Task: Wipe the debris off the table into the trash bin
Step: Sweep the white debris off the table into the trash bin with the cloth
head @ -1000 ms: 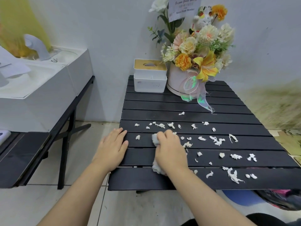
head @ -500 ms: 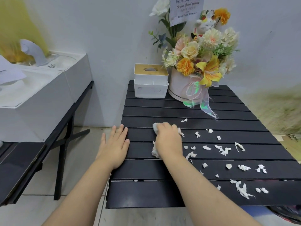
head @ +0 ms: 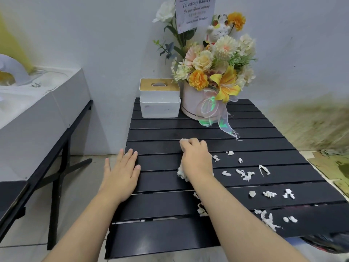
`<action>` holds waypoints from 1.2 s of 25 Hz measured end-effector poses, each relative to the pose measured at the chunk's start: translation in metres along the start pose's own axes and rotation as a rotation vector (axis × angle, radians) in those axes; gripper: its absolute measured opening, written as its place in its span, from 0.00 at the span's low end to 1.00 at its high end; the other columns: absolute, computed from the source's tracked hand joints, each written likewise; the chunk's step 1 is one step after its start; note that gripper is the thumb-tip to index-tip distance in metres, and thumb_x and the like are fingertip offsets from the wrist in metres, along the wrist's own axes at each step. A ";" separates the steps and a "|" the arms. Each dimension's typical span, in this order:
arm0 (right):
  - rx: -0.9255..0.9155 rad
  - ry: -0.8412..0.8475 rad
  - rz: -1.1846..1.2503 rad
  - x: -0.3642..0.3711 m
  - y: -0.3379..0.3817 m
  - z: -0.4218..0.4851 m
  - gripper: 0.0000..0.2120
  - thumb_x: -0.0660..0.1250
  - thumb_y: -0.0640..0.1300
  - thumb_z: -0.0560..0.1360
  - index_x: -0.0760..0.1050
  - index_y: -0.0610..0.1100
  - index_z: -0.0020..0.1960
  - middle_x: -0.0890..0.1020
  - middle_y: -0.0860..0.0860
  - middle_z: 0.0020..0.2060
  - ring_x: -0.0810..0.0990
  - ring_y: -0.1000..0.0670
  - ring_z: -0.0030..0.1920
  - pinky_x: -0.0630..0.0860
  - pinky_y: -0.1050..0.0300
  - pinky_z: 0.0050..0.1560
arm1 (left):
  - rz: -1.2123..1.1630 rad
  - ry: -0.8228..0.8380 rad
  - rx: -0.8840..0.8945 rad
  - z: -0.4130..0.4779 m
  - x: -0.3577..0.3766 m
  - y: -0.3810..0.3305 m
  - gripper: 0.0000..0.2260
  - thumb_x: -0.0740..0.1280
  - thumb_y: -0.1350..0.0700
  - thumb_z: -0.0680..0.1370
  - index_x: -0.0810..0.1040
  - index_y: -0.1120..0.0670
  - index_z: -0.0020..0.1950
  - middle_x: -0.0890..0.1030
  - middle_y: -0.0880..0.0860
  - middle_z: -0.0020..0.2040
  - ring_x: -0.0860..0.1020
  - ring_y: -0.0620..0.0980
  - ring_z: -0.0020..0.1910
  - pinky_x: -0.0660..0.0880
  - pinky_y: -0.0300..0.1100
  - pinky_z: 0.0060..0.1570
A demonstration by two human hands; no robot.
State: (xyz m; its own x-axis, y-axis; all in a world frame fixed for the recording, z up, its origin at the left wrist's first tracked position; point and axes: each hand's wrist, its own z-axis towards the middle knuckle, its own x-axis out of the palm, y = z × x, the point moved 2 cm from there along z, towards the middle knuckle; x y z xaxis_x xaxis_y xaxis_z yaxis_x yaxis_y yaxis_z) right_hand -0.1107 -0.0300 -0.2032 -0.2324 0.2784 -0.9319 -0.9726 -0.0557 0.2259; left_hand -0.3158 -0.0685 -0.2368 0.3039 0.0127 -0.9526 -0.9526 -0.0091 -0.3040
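Observation:
A black slatted table (head: 162,235) fills the middle of the view. My right hand (head: 196,159) presses a crumpled white cloth (head: 182,173) onto its middle slats; the cloth sticks out above the fingers and below the palm. Several white paper scraps (head: 245,174) lie scattered to the right of that hand, down to the near right corner. My left hand (head: 121,173) lies flat and open on the table's left edge, holding nothing. A dark rim, perhaps the trash bin (head: 328,242), shows blurred below the table's near right corner.
A white tissue box (head: 159,100) with a wooden lid and a flower arrangement (head: 211,76) in a round white box stand at the table's far end against the wall. A white appliance (head: 37,110) on a black stand sits to the left.
My right hand has slid the cloth away from me, from the near slats to the middle slats. Scraps on the left part are gone or pushed along. My left hand stays at the edge.

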 end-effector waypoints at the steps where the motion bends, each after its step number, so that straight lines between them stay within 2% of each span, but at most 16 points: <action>1: -0.026 -0.027 0.040 -0.002 0.008 0.007 0.18 0.57 0.34 0.73 0.71 0.47 0.60 0.75 0.47 0.57 0.68 0.43 0.54 0.65 0.52 0.43 | -0.008 -0.008 0.027 0.006 0.002 -0.011 0.23 0.45 0.48 0.81 0.47 0.49 0.76 0.46 0.45 0.78 0.39 0.45 0.76 0.37 0.53 0.73; 4: -0.170 0.068 0.082 0.010 0.037 0.010 0.17 0.57 0.35 0.74 0.71 0.47 0.61 0.73 0.46 0.58 0.68 0.42 0.56 0.66 0.52 0.43 | 0.000 0.011 0.104 0.027 0.011 -0.041 0.23 0.46 0.49 0.81 0.47 0.51 0.76 0.47 0.48 0.78 0.41 0.47 0.76 0.39 0.51 0.74; 6: -0.170 0.119 0.046 0.016 0.023 0.006 0.18 0.56 0.36 0.75 0.70 0.47 0.63 0.72 0.47 0.60 0.67 0.42 0.58 0.68 0.51 0.46 | 0.015 0.026 0.122 0.036 0.016 -0.043 0.24 0.46 0.49 0.81 0.47 0.52 0.76 0.46 0.49 0.78 0.41 0.48 0.76 0.40 0.50 0.74; 8: -0.081 0.106 0.016 0.012 -0.010 0.005 0.18 0.56 0.35 0.75 0.71 0.47 0.61 0.74 0.48 0.59 0.67 0.43 0.56 0.66 0.53 0.47 | 0.026 0.024 0.134 0.039 0.020 -0.038 0.24 0.46 0.49 0.81 0.47 0.52 0.76 0.46 0.49 0.78 0.41 0.48 0.77 0.40 0.48 0.74; 11: 0.099 0.007 0.005 0.000 -0.026 0.015 0.14 0.59 0.35 0.71 0.74 0.46 0.54 0.76 0.47 0.53 0.69 0.43 0.53 0.63 0.54 0.40 | 0.033 0.010 0.144 0.040 0.024 -0.036 0.24 0.45 0.48 0.81 0.47 0.51 0.76 0.46 0.48 0.78 0.41 0.47 0.76 0.40 0.46 0.74; 13: -0.003 0.016 0.082 -0.002 0.002 0.027 0.14 0.61 0.36 0.71 0.74 0.45 0.54 0.77 0.45 0.53 0.70 0.42 0.53 0.64 0.53 0.39 | 0.043 0.013 0.148 0.040 0.024 -0.036 0.24 0.45 0.48 0.81 0.46 0.51 0.76 0.45 0.48 0.78 0.41 0.47 0.76 0.39 0.46 0.74; 15: -0.179 0.086 0.061 0.008 0.031 0.035 0.15 0.60 0.36 0.73 0.73 0.44 0.58 0.76 0.44 0.55 0.70 0.41 0.56 0.69 0.51 0.42 | 0.044 0.010 0.151 0.040 0.023 -0.036 0.24 0.46 0.49 0.81 0.46 0.51 0.76 0.45 0.48 0.78 0.41 0.47 0.76 0.40 0.46 0.74; 17: -0.206 0.126 0.006 0.015 0.032 0.045 0.14 0.59 0.37 0.75 0.73 0.44 0.60 0.75 0.45 0.56 0.70 0.41 0.58 0.70 0.51 0.46 | 0.032 0.004 0.146 0.039 0.022 -0.035 0.24 0.46 0.49 0.81 0.47 0.51 0.76 0.46 0.48 0.78 0.42 0.46 0.76 0.40 0.46 0.75; 20: 0.052 0.118 -0.005 0.006 -0.017 0.052 0.14 0.57 0.36 0.76 0.73 0.45 0.60 0.74 0.45 0.58 0.69 0.41 0.59 0.72 0.49 0.49 | 0.033 0.009 0.143 0.039 0.023 -0.034 0.24 0.45 0.48 0.81 0.46 0.50 0.76 0.45 0.47 0.78 0.41 0.45 0.76 0.40 0.45 0.75; 22: 0.256 0.094 -0.024 -0.006 -0.053 0.052 0.14 0.58 0.37 0.76 0.73 0.45 0.60 0.73 0.45 0.59 0.69 0.42 0.60 0.73 0.49 0.52 | 0.039 0.015 0.144 0.040 0.023 -0.035 0.24 0.45 0.48 0.81 0.46 0.50 0.76 0.45 0.47 0.78 0.41 0.45 0.76 0.40 0.45 0.75; 23: 0.301 0.072 -0.036 -0.012 -0.061 0.052 0.13 0.59 0.37 0.75 0.73 0.44 0.59 0.74 0.44 0.58 0.70 0.42 0.59 0.73 0.49 0.53 | 0.042 0.016 0.144 0.040 0.023 -0.035 0.24 0.45 0.48 0.81 0.46 0.50 0.76 0.45 0.47 0.78 0.41 0.45 0.76 0.40 0.45 0.75; 24: 0.294 0.037 -0.022 -0.015 -0.059 0.055 0.13 0.60 0.37 0.74 0.73 0.44 0.58 0.74 0.44 0.58 0.70 0.42 0.58 0.73 0.49 0.52 | 0.042 0.018 0.143 0.040 0.023 -0.035 0.24 0.45 0.48 0.81 0.46 0.50 0.76 0.45 0.47 0.78 0.41 0.45 0.76 0.40 0.45 0.75; 26: 0.119 0.019 0.050 -0.018 -0.030 0.060 0.14 0.61 0.35 0.73 0.74 0.44 0.58 0.75 0.44 0.56 0.71 0.42 0.57 0.72 0.49 0.49 | 0.033 0.020 0.142 0.039 0.022 -0.035 0.24 0.45 0.48 0.81 0.46 0.50 0.76 0.45 0.47 0.78 0.41 0.45 0.76 0.40 0.45 0.75; 28: -0.117 0.128 0.030 -0.007 0.005 0.053 0.15 0.60 0.35 0.74 0.73 0.43 0.59 0.74 0.44 0.57 0.70 0.42 0.58 0.70 0.51 0.48 | 0.023 0.014 0.139 0.039 0.022 -0.035 0.24 0.46 0.48 0.81 0.47 0.50 0.76 0.45 0.47 0.78 0.41 0.44 0.76 0.40 0.45 0.75; 30: -0.158 0.182 -0.004 0.002 0.007 0.050 0.15 0.59 0.35 0.75 0.73 0.43 0.60 0.74 0.44 0.57 0.69 0.42 0.59 0.70 0.50 0.49 | 0.027 0.014 0.135 0.039 0.022 -0.034 0.24 0.46 0.48 0.81 0.47 0.50 0.76 0.45 0.46 0.78 0.41 0.44 0.76 0.40 0.45 0.75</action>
State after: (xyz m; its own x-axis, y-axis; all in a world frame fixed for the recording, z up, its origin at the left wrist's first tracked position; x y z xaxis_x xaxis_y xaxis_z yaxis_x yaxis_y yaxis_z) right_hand -0.1173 0.0180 -0.1891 -0.2129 0.1024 -0.9717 -0.9597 -0.2085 0.1883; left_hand -0.2777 -0.0293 -0.2471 0.2770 0.0001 -0.9609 -0.9533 0.1254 -0.2748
